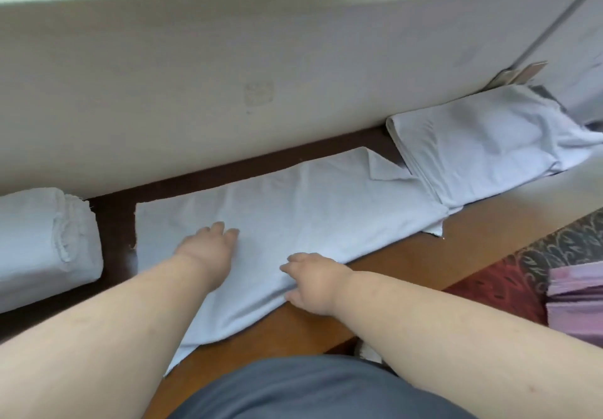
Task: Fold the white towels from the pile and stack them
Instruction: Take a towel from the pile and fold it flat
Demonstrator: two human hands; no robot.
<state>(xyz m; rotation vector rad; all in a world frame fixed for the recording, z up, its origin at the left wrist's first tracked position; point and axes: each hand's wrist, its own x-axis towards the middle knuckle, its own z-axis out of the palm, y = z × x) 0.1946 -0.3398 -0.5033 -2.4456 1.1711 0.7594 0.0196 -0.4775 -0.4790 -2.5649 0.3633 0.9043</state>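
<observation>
A long white cloth towel (293,209) lies spread across the brown wooden worktop (408,255), between a stack of folded white towels (45,242) and a loose white pile (489,144). The left hand (208,242) presses flat on it, fingers straight; the right hand (310,281) pinches its near edge.

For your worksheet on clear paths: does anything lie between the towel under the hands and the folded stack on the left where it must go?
Nothing visible does. Between the spread towel and the folded stack lies only a bare strip of dark table.
</observation>
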